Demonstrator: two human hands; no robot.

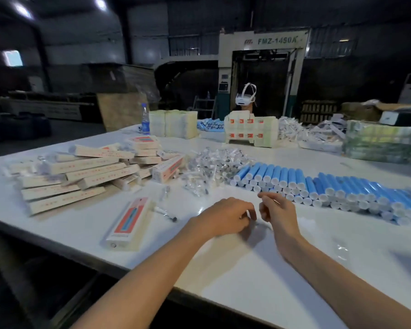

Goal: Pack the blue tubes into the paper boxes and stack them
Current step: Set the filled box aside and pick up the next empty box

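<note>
Two hands hover close together over the white bench (247,281). The left hand (226,216) and right hand (279,211) both have their fingers curled inward, but blur hides whether they pinch anything. One paper box (128,222) lies flat, left of the left hand. Just beyond the right fingers lie the blue tubes (342,188), stacked in rows, untouched. Farther left sits a heap of paper boxes (81,176), and a pile of clear packets (214,167) lies between heap and tubes.

Bare arms, bare hands.
Uncovered skin from forearms (152,269) down to fingertips; slender fingers on left hand (226,217) and right hand (279,214); narrow wrists, lean build.
</note>
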